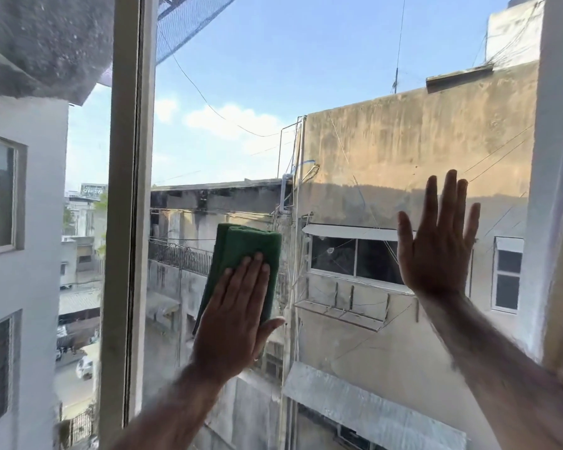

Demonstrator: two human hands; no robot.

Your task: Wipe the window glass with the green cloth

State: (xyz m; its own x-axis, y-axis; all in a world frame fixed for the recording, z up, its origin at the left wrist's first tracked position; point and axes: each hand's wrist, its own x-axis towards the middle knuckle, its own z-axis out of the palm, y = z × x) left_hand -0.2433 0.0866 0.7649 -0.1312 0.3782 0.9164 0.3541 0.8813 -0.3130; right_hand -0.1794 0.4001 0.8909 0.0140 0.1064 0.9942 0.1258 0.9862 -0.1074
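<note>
The folded green cloth (pixel 247 254) lies flat against the window glass (pixel 355 141), a little left of the pane's middle. My left hand (pixel 234 316) presses it there with a flat palm, fingers together over its lower half, thumb out to the right. My right hand (pixel 436 241) rests flat on the glass further right, fingers spread and pointing up, holding nothing.
A pale vertical window frame post (pixel 127 206) bounds the pane on the left, with another pane (pixel 46 222) beyond it. A white wall edge or frame (pixel 553 190) closes the right side. Through the glass are weathered buildings, wires and sky.
</note>
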